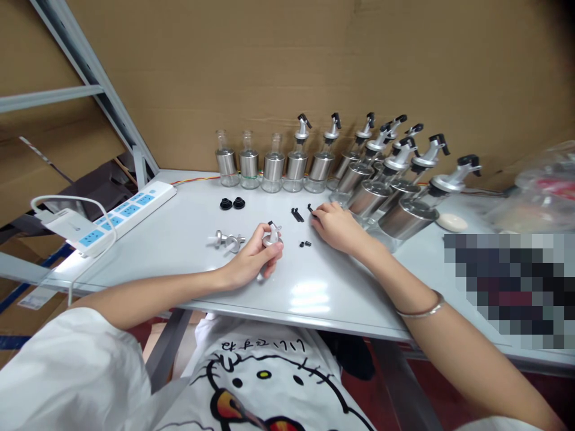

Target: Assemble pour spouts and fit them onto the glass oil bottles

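Observation:
My left hand [251, 257] is closed around a silver pourer spout [272, 236] with a black tip, held just above the white table [309, 287]. My right hand [336, 226] rests on the table farther right, fingers curled, its fingertips pinching a small black part [310, 208]. More small black parts [297, 214] lie just left of that hand, and two tiny ones [305, 243] lie between the hands. Two further silver spouts [227, 240] lie on the table left of my left hand. Two black round caps [232, 203] sit behind them.
Along the cardboard back wall stands a row of steel-banded glass bottles: three without spouts [248, 163], several with spouts [314, 158], more lying tilted at the right [404, 209]. A white power strip [121, 215] lies at the left. A plastic bag [543, 185] sits at the right.

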A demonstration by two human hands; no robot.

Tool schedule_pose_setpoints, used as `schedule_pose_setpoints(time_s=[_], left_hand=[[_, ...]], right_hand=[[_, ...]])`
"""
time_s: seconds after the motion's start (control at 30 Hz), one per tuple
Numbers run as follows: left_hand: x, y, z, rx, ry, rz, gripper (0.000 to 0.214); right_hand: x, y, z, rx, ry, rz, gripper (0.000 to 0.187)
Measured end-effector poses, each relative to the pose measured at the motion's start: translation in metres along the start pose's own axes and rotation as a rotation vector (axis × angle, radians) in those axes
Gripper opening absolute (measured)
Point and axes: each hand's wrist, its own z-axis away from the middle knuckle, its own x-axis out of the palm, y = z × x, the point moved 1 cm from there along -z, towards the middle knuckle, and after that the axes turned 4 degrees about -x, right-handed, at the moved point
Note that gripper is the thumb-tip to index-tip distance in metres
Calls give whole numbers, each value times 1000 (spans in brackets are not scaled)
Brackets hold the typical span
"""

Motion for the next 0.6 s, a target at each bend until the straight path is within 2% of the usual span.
schedule_pose_setpoints(time_s=[0.37, 0.6], left_hand=[[1, 0, 0, 3, 0, 10, 35], [1, 0, 1, 1, 5, -6, 35]], right_hand=[[9, 4, -3, -234, 52, -226, 34], [8, 0, 0, -307, 56, -232, 33]])
